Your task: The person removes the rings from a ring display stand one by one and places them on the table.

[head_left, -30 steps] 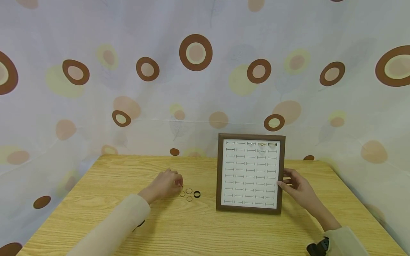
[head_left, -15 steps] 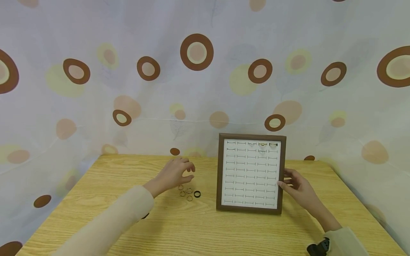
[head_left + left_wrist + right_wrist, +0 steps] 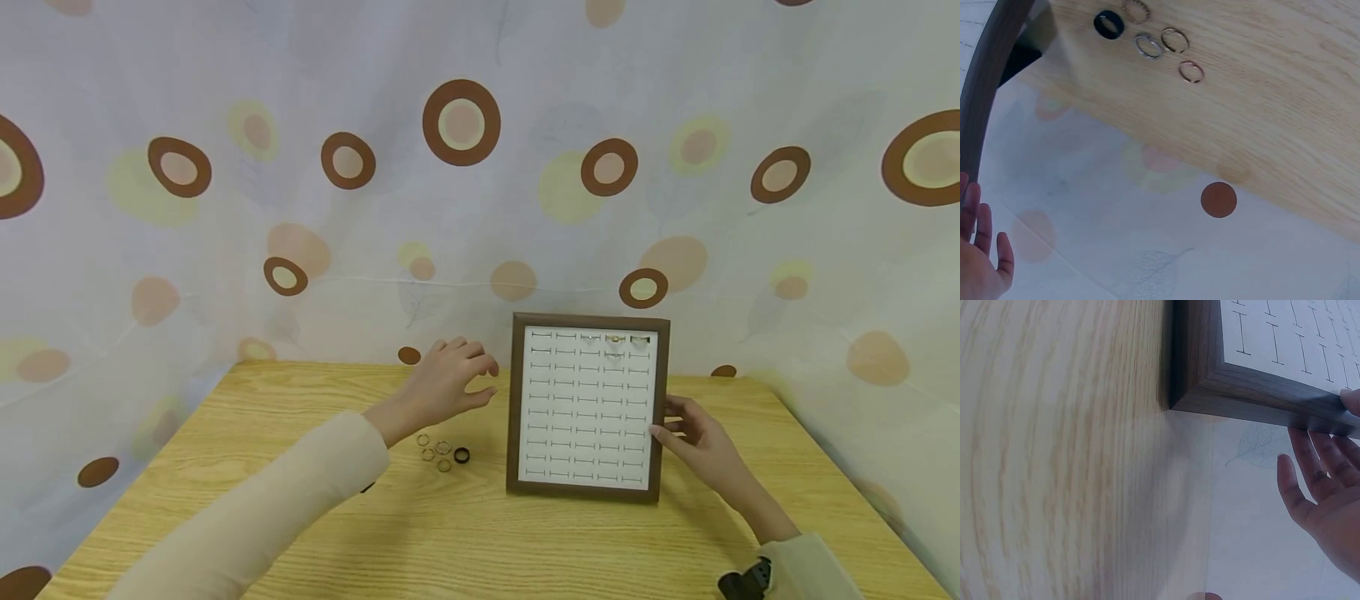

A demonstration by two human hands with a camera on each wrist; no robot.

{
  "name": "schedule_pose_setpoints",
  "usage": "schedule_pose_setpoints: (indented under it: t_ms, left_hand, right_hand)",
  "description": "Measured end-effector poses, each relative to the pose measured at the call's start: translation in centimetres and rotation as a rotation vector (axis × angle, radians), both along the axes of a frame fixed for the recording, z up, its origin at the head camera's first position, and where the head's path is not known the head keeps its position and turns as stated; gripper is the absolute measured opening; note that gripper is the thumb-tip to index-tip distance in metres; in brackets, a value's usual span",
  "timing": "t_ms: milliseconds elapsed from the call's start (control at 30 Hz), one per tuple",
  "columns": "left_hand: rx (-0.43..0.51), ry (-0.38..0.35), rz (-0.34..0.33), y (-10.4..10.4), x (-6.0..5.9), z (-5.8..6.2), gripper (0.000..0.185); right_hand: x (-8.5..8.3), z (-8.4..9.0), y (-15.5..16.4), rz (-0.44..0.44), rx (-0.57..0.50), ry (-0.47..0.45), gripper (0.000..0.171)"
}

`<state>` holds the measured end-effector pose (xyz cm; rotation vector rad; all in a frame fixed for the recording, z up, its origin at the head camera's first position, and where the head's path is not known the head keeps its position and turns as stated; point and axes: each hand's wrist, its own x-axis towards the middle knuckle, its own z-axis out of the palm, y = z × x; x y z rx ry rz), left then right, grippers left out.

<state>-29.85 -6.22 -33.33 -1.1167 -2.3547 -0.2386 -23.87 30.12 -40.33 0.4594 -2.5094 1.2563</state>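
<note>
**What you cannot make out**

On your left wrist view, your left hand (image 3: 979, 250) is cut off at the corner, so any pinched ring stays hidden. The rings in the display board's (image 3: 587, 407) top row are too small to identify.

Bright even light, soft shadows; wrist views slightly blurred.

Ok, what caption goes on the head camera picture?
Left hand raised above loose rings while right hand steadies the ring display frame.
</note>
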Motion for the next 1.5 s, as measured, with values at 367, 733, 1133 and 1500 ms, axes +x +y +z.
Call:
schedule_pose_setpoints:
  t_ms: [367,733,1133,1500]
  left_hand:
    - [0.011,0.054,-0.013,4.0,0.4,1.6,0.019]
    - [-0.014,0.127,0.065,7.8,0.5,2.2,0.020]
    - [0.078,0.195,0.103,10.7,-0.2,3.0,0.019]
    - [0.059,0.217,0.147,11.7,-0.7,3.3,0.019]
  right_hand:
    - [-0.1,-0.1,0.0,-0.011,0.008,0.005,0.042]
    - [-0.1,0.1,0.1,0.000,0.008,0.014,0.043]
    - [-0.3,-0.3,0.2,-0.010,0.003,0.015,0.041]
    - [-0.2,-0.3,0.1,-0.014,0.002,0.002,0.042]
